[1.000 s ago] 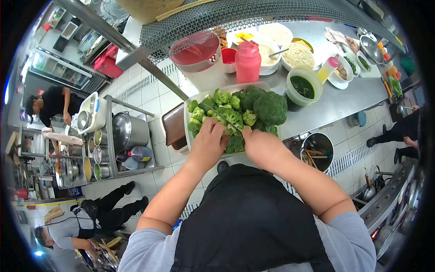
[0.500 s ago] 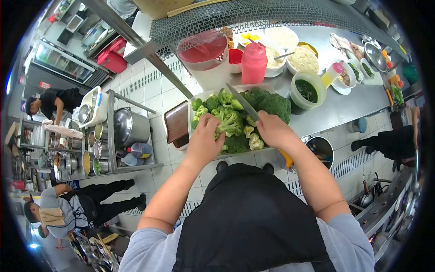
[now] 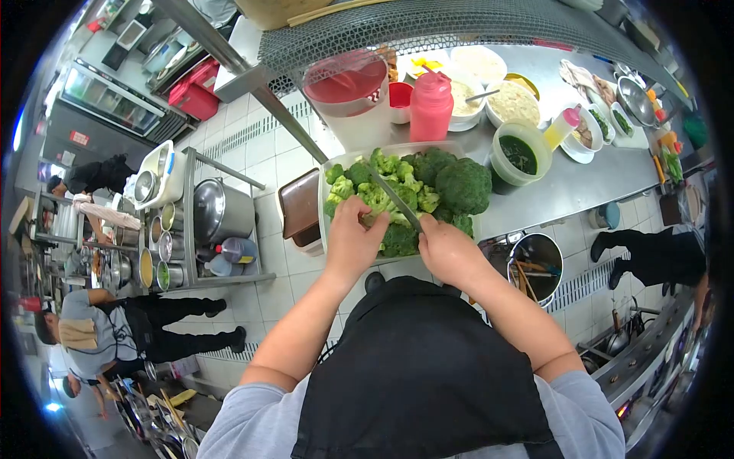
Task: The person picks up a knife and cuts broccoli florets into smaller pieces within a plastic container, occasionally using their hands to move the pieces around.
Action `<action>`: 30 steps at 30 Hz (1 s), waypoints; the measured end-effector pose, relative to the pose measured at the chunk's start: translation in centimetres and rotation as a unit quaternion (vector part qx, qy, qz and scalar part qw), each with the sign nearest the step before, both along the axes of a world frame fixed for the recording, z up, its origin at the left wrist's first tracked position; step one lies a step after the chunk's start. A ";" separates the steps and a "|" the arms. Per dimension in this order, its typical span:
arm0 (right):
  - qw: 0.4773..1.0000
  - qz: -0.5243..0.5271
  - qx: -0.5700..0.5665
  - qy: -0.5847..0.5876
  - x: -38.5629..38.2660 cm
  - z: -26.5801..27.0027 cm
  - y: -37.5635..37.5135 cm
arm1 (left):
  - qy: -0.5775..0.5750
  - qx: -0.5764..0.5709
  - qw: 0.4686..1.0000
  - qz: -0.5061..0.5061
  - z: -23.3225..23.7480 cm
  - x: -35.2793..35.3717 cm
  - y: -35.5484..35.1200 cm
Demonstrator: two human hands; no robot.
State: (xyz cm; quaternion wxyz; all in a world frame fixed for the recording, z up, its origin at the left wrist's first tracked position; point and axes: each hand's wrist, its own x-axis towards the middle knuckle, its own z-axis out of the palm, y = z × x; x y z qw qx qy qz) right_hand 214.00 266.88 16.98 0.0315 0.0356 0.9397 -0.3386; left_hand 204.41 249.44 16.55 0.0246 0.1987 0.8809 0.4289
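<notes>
A clear plastic tub (image 3: 324, 222) full of broccoli sits at the edge of the metal counter. My right hand (image 3: 453, 246) is closed around the handle of a knife (image 3: 395, 199), its blade slanting up and left over the broccoli. My left hand (image 3: 354, 236) has its fingers curled on a light green broccoli piece (image 3: 376, 199), close to the blade. Whole dark heads of broccoli (image 3: 463, 186) lie on the tub's right side. My fingers partly hide what lies under them.
Behind the tub stand a pink squeeze bottle (image 3: 430, 107) and a tall white bucket (image 3: 348, 115). To the right are a container of green liquid (image 3: 521, 153) and several bowls. A pot (image 3: 535, 268) stands below the counter. Co-workers (image 3: 107, 329) are at left and right.
My right hand has moved left and down with the knife, nearer my left hand. The left hand has shifted slightly right and down. Co-workers at both sides have moved.
</notes>
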 end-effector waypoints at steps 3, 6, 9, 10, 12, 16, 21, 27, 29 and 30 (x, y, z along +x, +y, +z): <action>1.000 -0.004 -0.007 -0.010 -1.0 -1.4 -0.5 | -0.021 -0.003 1.000 0.007 0.0 -0.1 0.2; 0.998 -0.031 -0.018 -0.048 -2.8 -0.9 -1.5 | 0.004 -0.027 1.000 -0.007 -0.4 -0.3 0.3; 0.999 -0.028 -0.019 -0.024 -4.3 -1.8 -1.9 | 0.010 -0.021 1.000 -0.004 -1.0 -0.6 0.2; 0.999 -0.028 -0.018 -0.023 -4.5 -1.8 -1.7 | 0.005 -0.020 1.000 -0.005 -1.4 -1.0 -0.1; 0.997 -0.022 -0.042 -0.055 -4.6 -1.7 -1.0 | 0.001 -0.019 1.000 -0.005 -1.8 -1.7 -0.7; 0.999 -0.008 -0.004 -0.043 -3.9 -0.8 2.8 | -0.038 -0.013 0.999 0.005 -1.3 -2.0 -1.6; 0.997 -0.069 -0.020 0.014 -3.8 -1.3 3.2 | 0.081 -0.080 0.992 -0.054 -1.5 -1.1 -2.4; 1.000 -0.020 -0.012 0.014 -0.4 0.8 1.8 | -0.165 -0.018 0.986 0.001 -3.3 -0.9 -2.8; 0.998 0.029 0.016 0.046 0.9 1.3 1.2 | -0.059 -0.015 0.998 -0.036 -3.1 -0.1 -2.8; 0.998 0.033 0.018 0.047 1.3 1.7 0.9 | -0.058 -0.012 0.998 -0.033 -2.7 0.3 -2.7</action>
